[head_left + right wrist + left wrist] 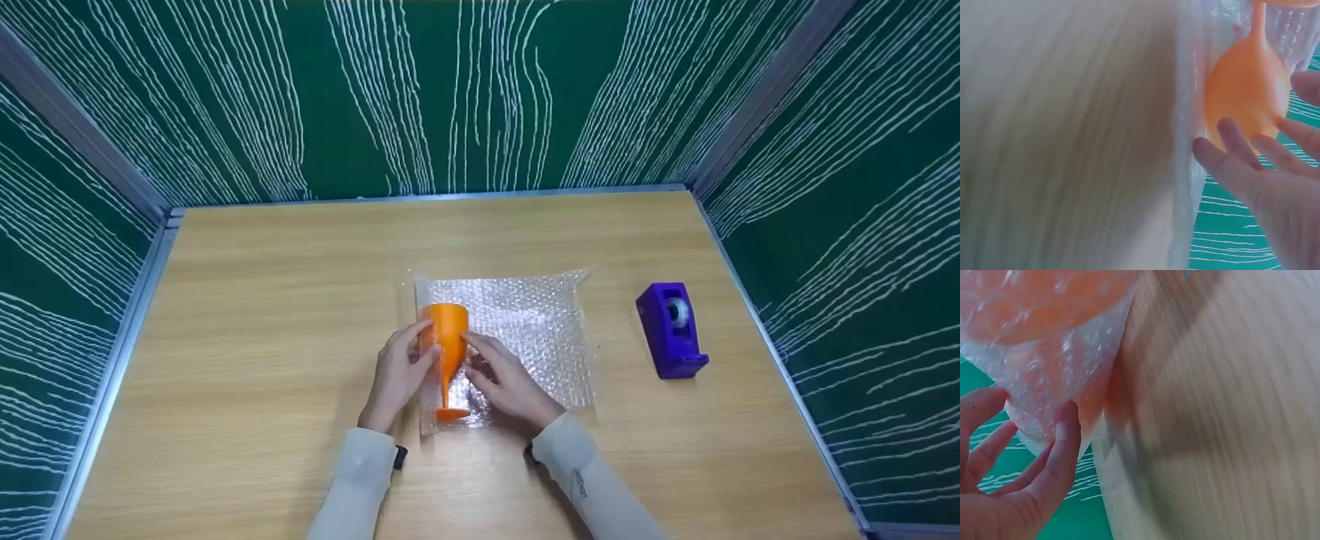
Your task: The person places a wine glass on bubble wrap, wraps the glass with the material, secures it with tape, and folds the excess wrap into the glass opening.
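Observation:
An orange wine goblet [450,330] lies on a sheet of bubble wrap [536,322], its bowl pointing away from me and its foot toward me. The sheet's left edge is folded up against the goblet's left side. My left hand [397,375] holds that raised edge between thumb and fingers; in the left wrist view the wrap [1044,388] covers the orange bowl. On the other side, my right hand [510,379] rests its extended fingertips against the goblet's bowl [1247,84], with the thumb apart from the fingers.
A purple tape dispenser [670,330] with a roll of clear tape stands to the right of the bubble wrap. The wooden table [262,315] is bordered by metal rails and green panels [367,97] with white wavy lines.

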Action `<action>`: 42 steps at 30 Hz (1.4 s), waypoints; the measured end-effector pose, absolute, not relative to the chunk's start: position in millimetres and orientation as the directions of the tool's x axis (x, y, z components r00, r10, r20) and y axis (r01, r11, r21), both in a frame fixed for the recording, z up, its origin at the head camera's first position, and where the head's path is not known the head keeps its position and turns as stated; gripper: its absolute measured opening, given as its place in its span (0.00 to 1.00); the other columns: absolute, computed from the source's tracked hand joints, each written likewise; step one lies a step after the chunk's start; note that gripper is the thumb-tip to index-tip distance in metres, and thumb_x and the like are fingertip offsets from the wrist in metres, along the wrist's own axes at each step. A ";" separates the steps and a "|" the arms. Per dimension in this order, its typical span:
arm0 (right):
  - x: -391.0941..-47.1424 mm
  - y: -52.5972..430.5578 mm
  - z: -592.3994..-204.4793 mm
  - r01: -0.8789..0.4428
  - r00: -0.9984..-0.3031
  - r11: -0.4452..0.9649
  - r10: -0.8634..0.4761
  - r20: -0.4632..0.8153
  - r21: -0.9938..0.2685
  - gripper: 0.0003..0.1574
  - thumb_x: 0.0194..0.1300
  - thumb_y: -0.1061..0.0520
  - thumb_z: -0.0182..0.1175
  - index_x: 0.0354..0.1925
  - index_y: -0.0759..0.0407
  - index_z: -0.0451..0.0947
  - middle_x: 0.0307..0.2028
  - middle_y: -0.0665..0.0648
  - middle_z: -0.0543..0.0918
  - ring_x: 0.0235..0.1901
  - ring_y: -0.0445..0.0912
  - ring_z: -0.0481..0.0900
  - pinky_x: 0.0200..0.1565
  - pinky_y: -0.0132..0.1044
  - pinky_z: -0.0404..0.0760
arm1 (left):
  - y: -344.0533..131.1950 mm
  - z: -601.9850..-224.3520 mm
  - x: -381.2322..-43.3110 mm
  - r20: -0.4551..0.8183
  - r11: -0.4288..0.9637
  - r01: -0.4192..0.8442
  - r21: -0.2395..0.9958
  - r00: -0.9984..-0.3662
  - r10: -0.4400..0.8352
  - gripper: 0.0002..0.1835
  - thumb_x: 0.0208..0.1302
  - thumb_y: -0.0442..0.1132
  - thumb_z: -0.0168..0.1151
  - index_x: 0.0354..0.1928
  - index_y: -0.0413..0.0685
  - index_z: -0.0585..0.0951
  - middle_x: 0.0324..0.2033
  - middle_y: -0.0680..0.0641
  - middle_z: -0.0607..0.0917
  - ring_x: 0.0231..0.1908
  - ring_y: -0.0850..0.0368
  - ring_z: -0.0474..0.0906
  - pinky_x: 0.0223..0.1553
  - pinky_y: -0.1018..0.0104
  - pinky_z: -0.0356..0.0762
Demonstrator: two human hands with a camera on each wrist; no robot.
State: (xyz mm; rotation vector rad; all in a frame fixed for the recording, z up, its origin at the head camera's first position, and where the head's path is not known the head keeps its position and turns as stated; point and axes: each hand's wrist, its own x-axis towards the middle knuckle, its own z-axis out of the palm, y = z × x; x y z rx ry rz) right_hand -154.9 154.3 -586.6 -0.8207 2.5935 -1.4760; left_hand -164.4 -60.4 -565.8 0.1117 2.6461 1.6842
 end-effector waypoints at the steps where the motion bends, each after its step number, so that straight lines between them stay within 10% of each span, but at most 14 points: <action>1: -155.0 154.7 -586.6 -0.426 -0.858 0.406 -0.464 0.219 -0.808 0.37 0.69 0.65 0.59 0.74 0.61 0.61 0.67 0.62 0.69 0.53 0.54 0.80 0.55 0.41 0.80 | -59.4 -565.2 -164.3 0.032 0.440 0.055 0.896 -0.998 0.060 0.25 0.66 0.36 0.68 0.65 0.51 0.78 0.54 0.42 0.78 0.44 0.50 0.79 0.47 0.61 0.82; 12: -156.2 157.2 -582.6 -0.429 -0.871 0.453 -0.436 0.226 -0.781 0.36 0.64 0.70 0.56 0.70 0.64 0.67 0.64 0.64 0.70 0.45 0.49 0.77 0.45 0.37 0.81 | -53.8 -561.9 -163.8 -0.035 0.488 -0.013 0.873 -0.999 0.037 0.26 0.67 0.40 0.68 0.66 0.57 0.77 0.57 0.43 0.75 0.50 0.48 0.75 0.55 0.54 0.79; 21: -152.7 160.1 -583.5 -0.440 -0.859 0.449 -0.463 0.219 -0.778 0.34 0.72 0.62 0.58 0.73 0.64 0.62 0.64 0.62 0.72 0.60 0.58 0.75 0.62 0.47 0.74 | -50.8 -558.3 -166.1 -0.018 0.524 0.017 0.852 -0.998 0.062 0.27 0.66 0.40 0.69 0.66 0.56 0.76 0.61 0.40 0.72 0.60 0.41 0.72 0.62 0.43 0.71; 42: -152.7 163.5 -589.0 -0.399 -0.866 0.471 -0.476 0.155 -0.787 0.38 0.75 0.54 0.57 0.76 0.58 0.57 0.69 0.60 0.69 0.64 0.57 0.72 0.65 0.48 0.70 | -48.4 -562.4 -166.8 -0.032 0.537 0.031 0.843 -0.994 0.106 0.31 0.67 0.44 0.67 0.70 0.61 0.68 0.66 0.40 0.73 0.61 0.39 0.73 0.57 0.40 0.75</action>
